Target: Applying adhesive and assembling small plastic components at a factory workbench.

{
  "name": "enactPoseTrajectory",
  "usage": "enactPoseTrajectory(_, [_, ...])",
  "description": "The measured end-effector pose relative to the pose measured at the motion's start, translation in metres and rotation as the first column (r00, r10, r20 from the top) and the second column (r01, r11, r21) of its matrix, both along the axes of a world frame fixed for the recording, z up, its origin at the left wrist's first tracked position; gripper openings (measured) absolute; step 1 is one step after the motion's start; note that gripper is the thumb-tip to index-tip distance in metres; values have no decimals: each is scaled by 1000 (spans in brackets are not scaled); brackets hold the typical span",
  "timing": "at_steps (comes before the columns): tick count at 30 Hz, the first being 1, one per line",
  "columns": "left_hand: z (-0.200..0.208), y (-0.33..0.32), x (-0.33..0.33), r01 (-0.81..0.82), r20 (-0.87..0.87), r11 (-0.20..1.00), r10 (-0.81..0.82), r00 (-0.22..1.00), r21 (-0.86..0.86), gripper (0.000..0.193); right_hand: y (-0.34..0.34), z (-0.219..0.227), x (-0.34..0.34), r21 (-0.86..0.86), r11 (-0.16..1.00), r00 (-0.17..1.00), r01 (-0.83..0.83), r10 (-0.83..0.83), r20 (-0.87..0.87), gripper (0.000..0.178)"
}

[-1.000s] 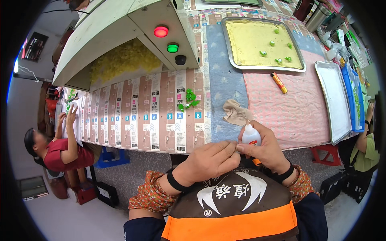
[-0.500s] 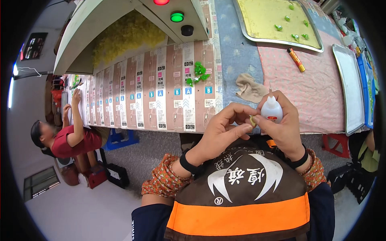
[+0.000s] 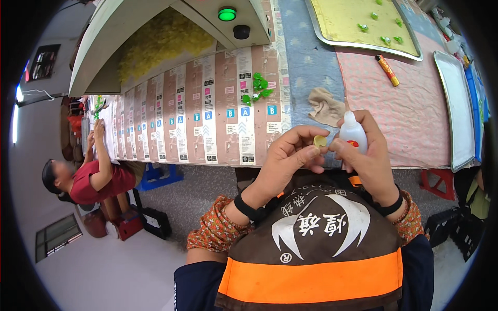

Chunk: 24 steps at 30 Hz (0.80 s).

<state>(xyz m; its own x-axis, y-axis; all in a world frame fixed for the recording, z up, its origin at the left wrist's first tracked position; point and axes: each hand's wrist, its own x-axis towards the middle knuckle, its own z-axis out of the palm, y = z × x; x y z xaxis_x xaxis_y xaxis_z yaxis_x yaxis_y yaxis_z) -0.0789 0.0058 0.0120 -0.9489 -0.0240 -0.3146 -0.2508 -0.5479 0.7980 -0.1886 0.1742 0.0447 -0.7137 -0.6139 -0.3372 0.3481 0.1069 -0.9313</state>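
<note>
My left hand pinches a small yellow cup-shaped piece between thumb and forefinger, its hollow side showing. Close beside it, my right hand wraps round a white squeeze bottle with a red label, which stands upright in the grip. The right thumb and fingertips come near the yellow piece; whether they touch it I cannot tell. Beyond the hands lies a crumpled beige cloth. Several green figures with round eyes sit in a cluster on the printed table covering, left of the cloth.
A yellow-lined metal tray at the far right holds several small green figures. An orange tube lies near it, and another metal tray stands further right. A white machine with yellow pieces inside fills the far left. A co-worker sits left.
The yellow piece has tilted to show its hollow side and moved slightly up and left in my left fingers. My right fingertips have drawn back slightly from it. The whole view has shifted slightly.
</note>
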Motion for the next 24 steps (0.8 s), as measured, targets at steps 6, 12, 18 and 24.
enactPoseTrajectory(6, [-2,-8,5,-54,33,998,52,998,42,35,21,10,-3,11,1000,973,-16,18,-231,32])
enactPoseTrajectory(12, [-2,-9,6,-30,37,997,28,999,66,38,41,22,2,63,990,771,-124,136,-623,45])
enactPoseTrajectory(18, [-1,-10,8,17,22,996,-19,1000,85,39,39,29,1,1,983,594,-182,111,-797,41])
enactPoseTrajectory(24, [1,-10,9,39,26,995,-42,999,94,39,36,28,2,18,975,501,-223,130,-856,34])
